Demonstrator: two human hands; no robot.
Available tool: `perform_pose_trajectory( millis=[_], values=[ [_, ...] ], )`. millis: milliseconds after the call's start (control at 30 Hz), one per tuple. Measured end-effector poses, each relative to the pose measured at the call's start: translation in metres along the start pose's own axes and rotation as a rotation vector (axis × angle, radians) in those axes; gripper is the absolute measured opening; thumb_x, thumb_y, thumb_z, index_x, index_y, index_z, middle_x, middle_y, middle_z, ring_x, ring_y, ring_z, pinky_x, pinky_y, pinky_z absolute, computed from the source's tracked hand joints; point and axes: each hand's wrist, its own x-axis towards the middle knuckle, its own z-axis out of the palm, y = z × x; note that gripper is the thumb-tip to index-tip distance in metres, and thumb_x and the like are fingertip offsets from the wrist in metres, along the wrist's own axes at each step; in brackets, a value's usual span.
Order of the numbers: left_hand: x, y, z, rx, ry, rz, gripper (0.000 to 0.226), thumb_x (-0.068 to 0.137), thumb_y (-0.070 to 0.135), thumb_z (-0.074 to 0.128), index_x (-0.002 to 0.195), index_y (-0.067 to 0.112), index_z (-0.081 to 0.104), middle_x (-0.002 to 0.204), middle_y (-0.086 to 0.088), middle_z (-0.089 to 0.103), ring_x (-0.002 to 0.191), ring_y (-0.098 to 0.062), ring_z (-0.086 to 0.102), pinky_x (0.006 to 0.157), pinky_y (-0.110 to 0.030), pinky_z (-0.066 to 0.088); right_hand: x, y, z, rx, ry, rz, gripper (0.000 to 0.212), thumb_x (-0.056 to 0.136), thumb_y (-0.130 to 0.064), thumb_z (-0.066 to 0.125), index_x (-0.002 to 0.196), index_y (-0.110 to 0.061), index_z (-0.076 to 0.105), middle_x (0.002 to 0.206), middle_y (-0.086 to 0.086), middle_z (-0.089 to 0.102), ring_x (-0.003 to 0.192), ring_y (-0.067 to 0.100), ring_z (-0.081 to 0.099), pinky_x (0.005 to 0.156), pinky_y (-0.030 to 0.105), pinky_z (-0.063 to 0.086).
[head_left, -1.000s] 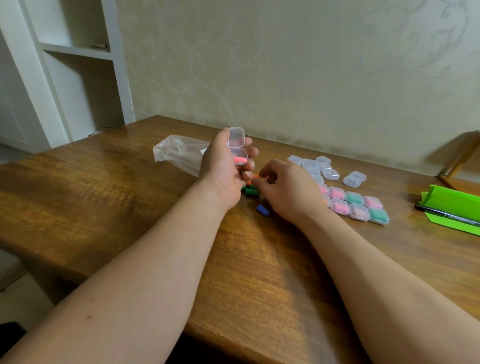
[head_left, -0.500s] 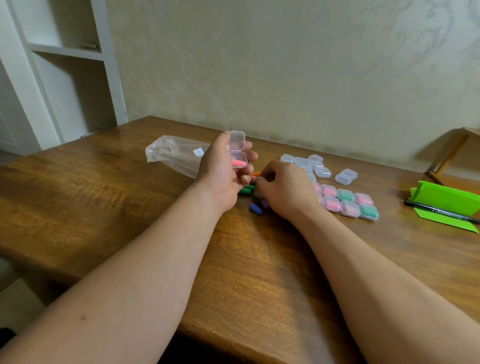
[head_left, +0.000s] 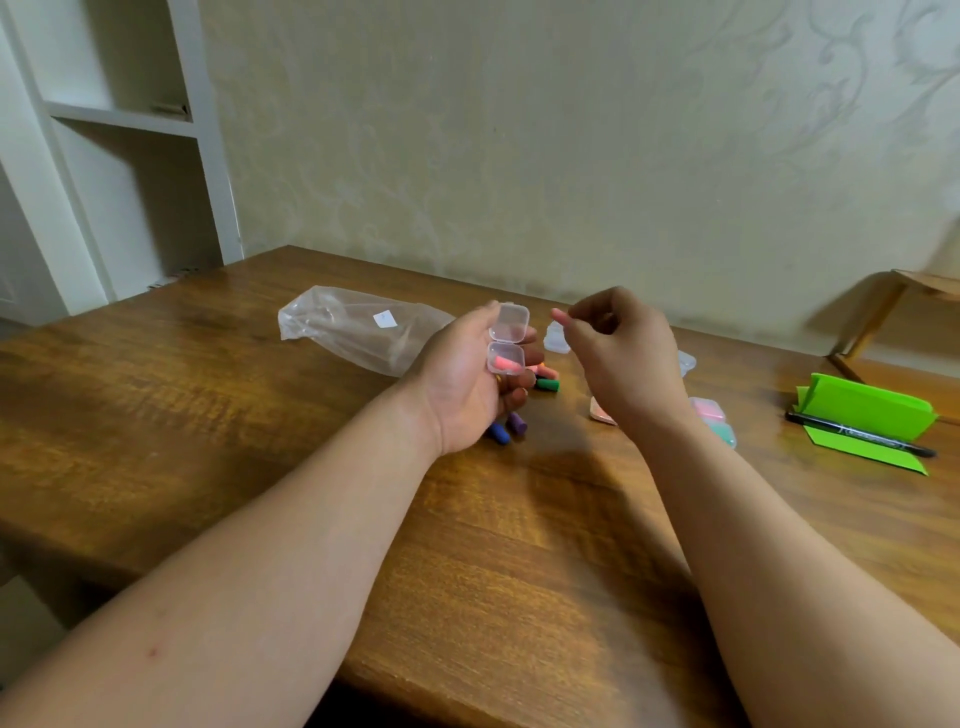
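Above the middle of the table (head_left: 208, 415), toward its far edge, the left hand (head_left: 462, 384) cups a small clear box (head_left: 506, 358). Its fingers curl under the base and the thumb runs along the side, so the hinged lid (head_left: 511, 322) stands open and upright and the mouth faces the person. One pink foam plug (head_left: 506, 364) already lies inside.

The right hand (head_left: 623, 358) hovers just beside the box at lid height. Its thumb and forefinger pinch a second pink plug (head_left: 558, 315), with the other fingers curled out of the way. The two hands are near each other but not touching. The box seems to be held steady and tilted to give the right hand a clear drop, and this plug looks meant to join the one inside before the lid is snapped shut.

Under the left hand, loose plugs lie on the wood within easy reach: a green plug (head_left: 547, 385), a purple plug (head_left: 517, 423) and a blue plug (head_left: 498, 433). Behind the right hand, toward the far edge, sit empty boxes (head_left: 555, 336). Partly hidden by the right wrist are filled boxes (head_left: 706, 409) with pink and teal contents, apparently finished ones kept apart from the loose stock.

A crumpled plastic bag (head_left: 363, 327) lies left of the hands, and near the right edge a green folded sheet (head_left: 872, 410) carries a black pen (head_left: 857, 434)
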Motion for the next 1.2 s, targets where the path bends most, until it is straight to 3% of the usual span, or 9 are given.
perform_pose_trajectory(
  millis=[133, 233, 467, 700, 900, 1033, 1100, 1200],
  values=[
    [0.005, -0.002, -0.005, -0.047, -0.039, 0.022, 0.056, 0.112, 0.055, 0.038, 0.137, 0.014, 0.068, 0.100, -0.007, 0.071, 0.072, -0.015, 0.059, 0.060, -0.029, 0.047, -0.009, -0.019, 0.002, 0.058, -0.103, -0.146, 0.011, 0.096, -0.033, 0.077, 0.093, -0.024, 0.073, 0.078, -0.008, 0.069, 0.070, 0.005, 0.062, 0.059, 0.019, 0.045],
    [0.004, -0.002, -0.004, -0.038, -0.057, 0.029, 0.054, 0.114, 0.053, 0.034, 0.132, 0.015, 0.068, 0.075, 0.001, 0.066, 0.063, -0.012, 0.059, 0.061, -0.029, 0.044, -0.015, -0.021, 0.010, -0.031, -0.166, -0.242, 0.002, 0.091, -0.026, 0.076, 0.091, -0.026, 0.074, 0.092, -0.007, 0.068, 0.081, 0.009, 0.063, 0.070, 0.028, 0.049],
    [0.001, -0.001, -0.003, -0.019, -0.098, 0.031, 0.062, 0.115, 0.053, 0.032, 0.145, 0.008, 0.062, 0.065, 0.004, 0.059, 0.053, -0.008, 0.056, 0.063, -0.030, 0.042, -0.018, -0.017, 0.014, -0.075, -0.226, -0.228, 0.007, 0.090, -0.034, 0.079, 0.091, -0.028, 0.074, 0.097, -0.005, 0.063, 0.085, 0.010, 0.061, 0.079, 0.043, 0.057],
    [0.001, 0.000, -0.005, -0.020, -0.080, 0.023, 0.062, 0.114, 0.055, 0.034, 0.143, 0.009, 0.064, 0.083, -0.003, 0.059, 0.065, -0.013, 0.054, 0.064, -0.030, 0.043, -0.019, -0.017, 0.014, -0.099, -0.238, -0.226, 0.007, 0.092, -0.034, 0.076, 0.098, -0.030, 0.075, 0.100, -0.007, 0.062, 0.088, 0.007, 0.060, 0.079, 0.035, 0.056],
    [0.000, 0.000, -0.005, -0.025, -0.064, 0.028, 0.058, 0.114, 0.053, 0.035, 0.137, 0.012, 0.068, 0.083, -0.003, 0.063, 0.065, -0.013, 0.055, 0.064, -0.031, 0.043, -0.019, -0.018, 0.014, -0.053, -0.228, -0.227, 0.003, 0.094, -0.030, 0.072, 0.095, -0.028, 0.073, 0.098, -0.007, 0.066, 0.087, 0.010, 0.062, 0.077, 0.034, 0.056],
    [-0.001, 0.002, -0.005, -0.037, -0.096, 0.020, 0.065, 0.112, 0.058, 0.035, 0.138, 0.008, 0.067, 0.084, -0.003, 0.065, 0.067, -0.014, 0.054, 0.061, -0.030, 0.043, -0.014, -0.019, 0.011, 0.103, -0.128, -0.098, 0.012, 0.103, -0.029, 0.063, 0.101, -0.019, 0.071, 0.090, -0.003, 0.072, 0.082, 0.009, 0.067, 0.069, 0.028, 0.053],
    [-0.002, 0.003, -0.005, -0.032, -0.128, 0.006, 0.067, 0.111, 0.063, 0.033, 0.129, 0.008, 0.066, 0.083, -0.003, 0.061, 0.068, -0.015, 0.053, 0.062, -0.030, 0.041, -0.009, -0.019, 0.008, 0.171, -0.083, -0.033, 0.017, 0.106, -0.031, 0.060, 0.107, -0.019, 0.071, 0.095, -0.006, 0.074, 0.090, 0.010, 0.068, 0.075, 0.029, 0.053],
    [-0.002, 0.003, -0.004, -0.032, -0.169, -0.005, 0.069, 0.109, 0.067, 0.032, 0.127, 0.010, 0.065, 0.080, -0.003, 0.060, 0.067, -0.015, 0.051, 0.062, -0.031, 0.039, -0.007, -0.019, 0.005, 0.204, -0.165, -0.013, 0.028, 0.110, -0.035, 0.053, 0.116, -0.020, 0.076, 0.104, -0.010, 0.077, 0.099, 0.005, 0.069, 0.086, 0.030, 0.054]
  ],
)
